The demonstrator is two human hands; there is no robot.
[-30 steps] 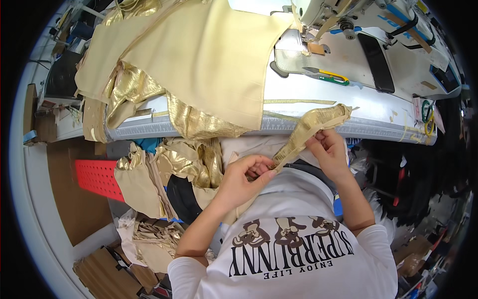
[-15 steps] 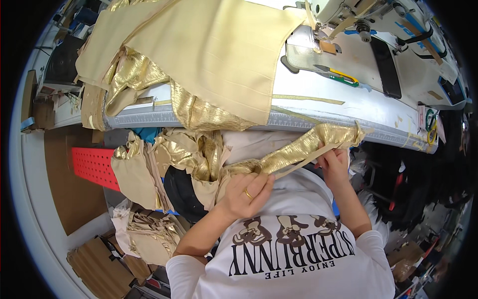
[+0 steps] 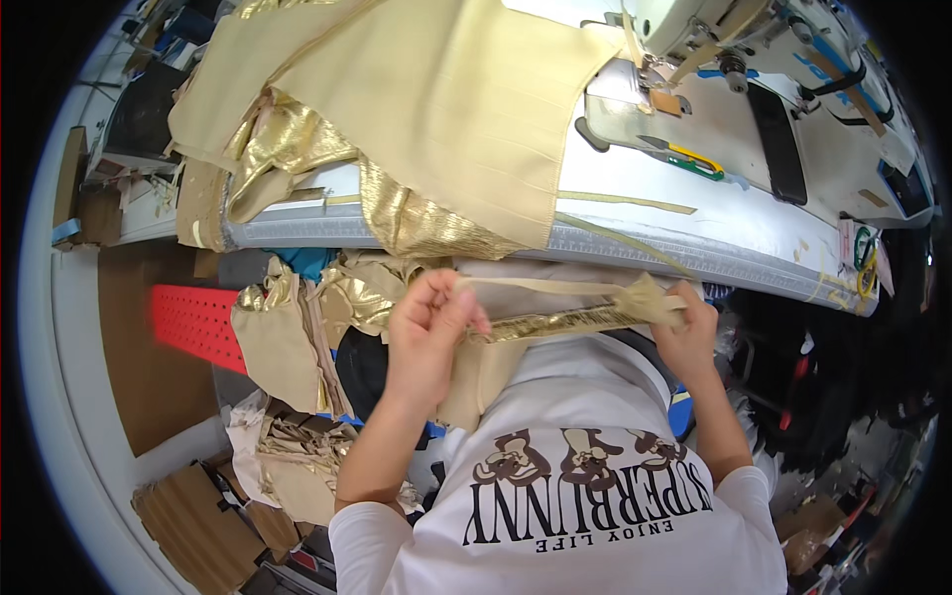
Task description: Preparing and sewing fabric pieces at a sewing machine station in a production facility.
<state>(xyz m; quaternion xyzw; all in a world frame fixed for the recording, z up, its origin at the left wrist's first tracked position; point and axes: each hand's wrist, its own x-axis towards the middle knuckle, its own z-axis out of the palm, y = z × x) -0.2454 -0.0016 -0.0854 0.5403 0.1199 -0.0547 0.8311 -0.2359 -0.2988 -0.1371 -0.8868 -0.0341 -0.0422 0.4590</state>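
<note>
Just past the table's front edge, a piece of metallic gold fabric [image 3: 565,323] with beige backing is stretched between my hands. Along its upper side runs a narrow beige strip [image 3: 545,286], pulled nearly straight. My left hand [image 3: 426,322] is raised, with thumb and fingers closed on the strip's left end. At the other end, my right hand [image 3: 686,329] grips the bunched gold fabric, its fingertips partly hidden by the cloth. Below my left hand the beige backing [image 3: 476,382] hangs over my lap.
A large beige panel [image 3: 446,119] with gold fabric beneath covers the table's left. At right stand a sewing machine [image 3: 684,30], thread snips [image 3: 689,159] and a black phone [image 3: 776,144]. Stacked fabric pieces [image 3: 278,347] lie over a red perforated board [image 3: 193,322].
My left hand has lifted and shifted left, turning up and drawing the beige strip away from the gold fabric. My right hand has moved slightly down and right; the gold piece now lies more level.
</note>
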